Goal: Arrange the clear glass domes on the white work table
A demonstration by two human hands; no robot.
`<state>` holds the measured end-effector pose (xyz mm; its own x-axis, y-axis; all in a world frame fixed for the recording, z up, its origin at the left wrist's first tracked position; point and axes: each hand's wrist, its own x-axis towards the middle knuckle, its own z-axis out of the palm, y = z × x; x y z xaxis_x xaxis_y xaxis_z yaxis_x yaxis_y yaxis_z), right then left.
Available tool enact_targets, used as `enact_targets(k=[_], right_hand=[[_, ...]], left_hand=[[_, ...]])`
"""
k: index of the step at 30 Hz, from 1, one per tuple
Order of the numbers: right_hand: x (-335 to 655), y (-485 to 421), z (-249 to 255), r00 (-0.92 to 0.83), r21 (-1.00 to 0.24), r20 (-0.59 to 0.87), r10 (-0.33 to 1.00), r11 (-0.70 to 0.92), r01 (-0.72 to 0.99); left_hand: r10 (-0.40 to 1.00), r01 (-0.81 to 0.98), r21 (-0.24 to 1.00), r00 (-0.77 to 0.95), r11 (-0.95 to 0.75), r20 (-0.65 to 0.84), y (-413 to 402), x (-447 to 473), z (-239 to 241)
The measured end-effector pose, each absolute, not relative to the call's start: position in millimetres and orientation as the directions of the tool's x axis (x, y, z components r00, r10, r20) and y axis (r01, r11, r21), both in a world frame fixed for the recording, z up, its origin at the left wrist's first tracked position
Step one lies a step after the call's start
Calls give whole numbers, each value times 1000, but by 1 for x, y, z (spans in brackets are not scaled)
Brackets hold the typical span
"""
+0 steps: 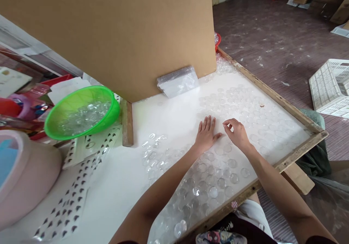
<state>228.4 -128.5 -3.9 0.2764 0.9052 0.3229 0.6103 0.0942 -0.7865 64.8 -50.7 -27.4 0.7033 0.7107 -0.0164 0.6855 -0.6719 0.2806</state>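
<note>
1. The round, transparent plastic discs (221, 182) look colourless to me, with white glints.
2. I see plain white across the flat tabletop (109, 186), edged by brown wooden strips (268, 88).
3. The large, flat cardboard sheet (131, 29) reads plain tan on my feed.
4. I get one bright green, round plastic bowl (116, 114) and one pale pink, round plastic tub (40, 175).
5. Rows of small, dark, heart-like shapes pattern a white strip (68, 208).
6. My view shows a white, lattice-walled plastic crate (324, 88).

Clear round discs (233, 178), glossy, loose on white tabletop (163, 117). Mostly lying flat. Dense patch near side, some overlapping; another patch far right, fainter against the white.
</note>
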Motion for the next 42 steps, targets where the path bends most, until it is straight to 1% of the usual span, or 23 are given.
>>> enact_targets(k=[3, 8, 11, 13, 15, 17, 19, 22, 26, 28, 31, 33, 35, 38, 40, 42], right_hand=[[230, -128, -2, 308, -815, 311, 899, 86, 573], [232, -129, -3, 314, -823, 302, 900, 81, 562], [228, -130, -4, 275, -818, 299, 914, 97, 566], [222, -130, -6, 225, -812, 295, 929, 119, 572], [216, -130, -9, 172, -803, 290, 941, 142, 579], [211, -129, -13, 129, -798, 284, 950, 159, 582], [208, -129, -16, 103, -798, 278, 955, 170, 578], [210, -127, -17, 131, -808, 281, 951, 161, 567], [220, -127, -14, 242, -834, 279, 929, 110, 540], [224, -127, -13, 263, -843, 267, 927, 92, 531], [225, -125, -17, 255, -834, 263, 930, 87, 546], [223, -123, -20, 229, -808, 269, 936, 90, 582], [219, -121, -23, 165, -755, 277, 947, 108, 647], [210, -120, -24, 24, -653, 255, 967, 154, 741], [205, -121, -23, -27, -623, 232, 972, 169, 763], [202, -121, -21, -20, -622, 239, 971, 169, 765]], left_hand=[[748, 711, 362, 662, -603, -55, -32, 71, -17], [822, 686, 526, 567, -503, 47, -23, 40, 2], [888, 718, 578, 459, -387, 25, -32, 1, 9], [905, 748, 566, 426, -348, -7, -41, -24, 10], [903, 768, 533, 430, -355, -18, -51, -40, 9], [890, 767, 503, 456, -398, 9, -57, -45, 5], [863, 743, 479, 500, -468, 67, -59, -41, 2], [807, 693, 447, 576, -566, 130, -55, -24, -1], [751, 642, 439, 648, -629, 129, -48, -6, -3], [758, 617, 504, 640, -604, 126, -47, -1, -4], [802, 577, 670, 596, -467, 46, -46, 3, -4], [820, 560, 724, 572, -402, 12, -45, 4, -3], [840, 567, 717, 541, -405, 46, -42, 3, 0], [876, 622, 661, 468, -420, 116, -37, -8, 4], [892, 665, 629, 440, -402, 106, -36, -21, 8], [883, 687, 611, 467, -393, 43, -37, -35, 10]])
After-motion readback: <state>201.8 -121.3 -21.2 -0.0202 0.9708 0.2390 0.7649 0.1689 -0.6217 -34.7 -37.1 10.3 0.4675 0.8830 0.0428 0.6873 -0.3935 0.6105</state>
